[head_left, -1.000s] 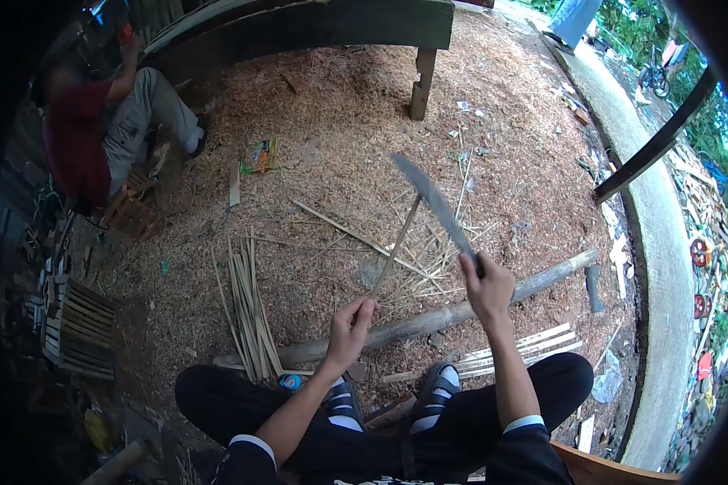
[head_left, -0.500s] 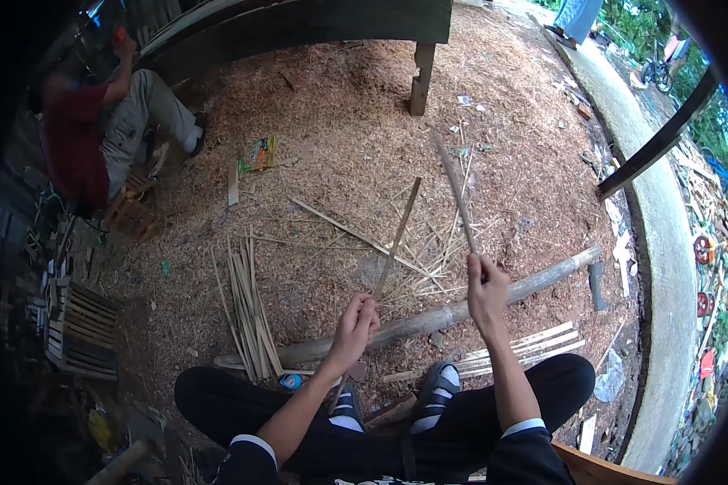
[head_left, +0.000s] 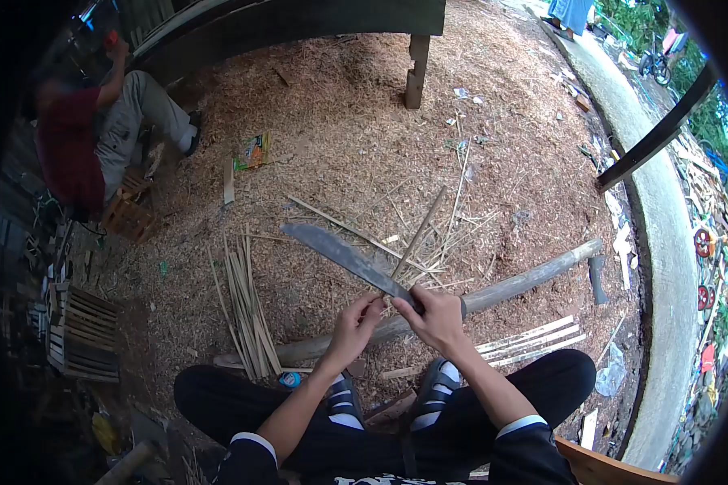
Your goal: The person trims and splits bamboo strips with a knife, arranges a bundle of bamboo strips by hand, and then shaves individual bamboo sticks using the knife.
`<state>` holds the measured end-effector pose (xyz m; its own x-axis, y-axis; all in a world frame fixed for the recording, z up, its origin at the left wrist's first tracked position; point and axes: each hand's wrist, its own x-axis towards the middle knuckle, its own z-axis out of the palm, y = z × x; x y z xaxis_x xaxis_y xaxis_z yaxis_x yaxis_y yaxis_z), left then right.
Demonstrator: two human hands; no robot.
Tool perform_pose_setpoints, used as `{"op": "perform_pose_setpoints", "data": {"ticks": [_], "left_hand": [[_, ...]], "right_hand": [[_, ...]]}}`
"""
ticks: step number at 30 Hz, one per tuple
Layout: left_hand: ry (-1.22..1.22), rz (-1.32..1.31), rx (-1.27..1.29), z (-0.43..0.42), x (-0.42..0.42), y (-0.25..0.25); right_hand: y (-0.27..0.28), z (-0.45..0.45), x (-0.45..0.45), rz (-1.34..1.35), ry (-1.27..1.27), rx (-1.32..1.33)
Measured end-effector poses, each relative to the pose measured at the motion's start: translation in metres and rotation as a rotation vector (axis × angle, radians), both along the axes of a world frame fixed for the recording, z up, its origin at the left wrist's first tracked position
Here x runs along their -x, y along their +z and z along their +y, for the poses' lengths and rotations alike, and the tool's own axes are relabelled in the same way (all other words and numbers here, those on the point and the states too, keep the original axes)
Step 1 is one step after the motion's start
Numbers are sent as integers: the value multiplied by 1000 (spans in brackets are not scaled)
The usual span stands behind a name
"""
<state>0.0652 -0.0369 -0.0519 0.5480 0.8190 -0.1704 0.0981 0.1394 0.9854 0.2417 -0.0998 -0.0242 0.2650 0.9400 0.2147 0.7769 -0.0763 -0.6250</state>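
Note:
My right hand [head_left: 437, 318] is closed round the dark handle of a long machete [head_left: 340, 255], whose blade points up and to the left. Close beside it, my left hand [head_left: 356, 327] pinches the lower end of a thin bamboo strip [head_left: 421, 230]. The strip slants up to the right, and the blade crosses it near its lower end, by my fingertips. Whether the edge touches the strip is too small to tell. Beneath both hands a long pole [head_left: 534, 279] lies across the ground.
Split strips [head_left: 248, 311] lie in a bundle at left, more strips [head_left: 534, 339] at right. A hatchet [head_left: 597, 280] lies by the pole's right end. A seated person [head_left: 73, 145] is at upper left, near a wooden bench [head_left: 299, 24]. Another person's legs [head_left: 570, 16] stand at upper right.
My right hand has moved left and down, bringing the machete from upright at the right to across the strip by my left hand. The strip leans further right. The standing person's legs have shifted.

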Motion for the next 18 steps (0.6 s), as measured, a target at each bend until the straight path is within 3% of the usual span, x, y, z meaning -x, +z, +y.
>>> {"op": "perform_pose_setpoints", "data": {"ticks": [1,5,10,18], "left_hand": [[64,38,-230,-1,-2,-3],[5,174,-200,2,6,-1],[37,262,-366,0,8,4],[71,229,-490,-1,7,8]], "right_hand": [[-1,0,2,0,-2,2],[-8,0,10,-24,24,42],[-12,3,16,-46,54,64],[-28,6,-4,-283,92,44]]}}
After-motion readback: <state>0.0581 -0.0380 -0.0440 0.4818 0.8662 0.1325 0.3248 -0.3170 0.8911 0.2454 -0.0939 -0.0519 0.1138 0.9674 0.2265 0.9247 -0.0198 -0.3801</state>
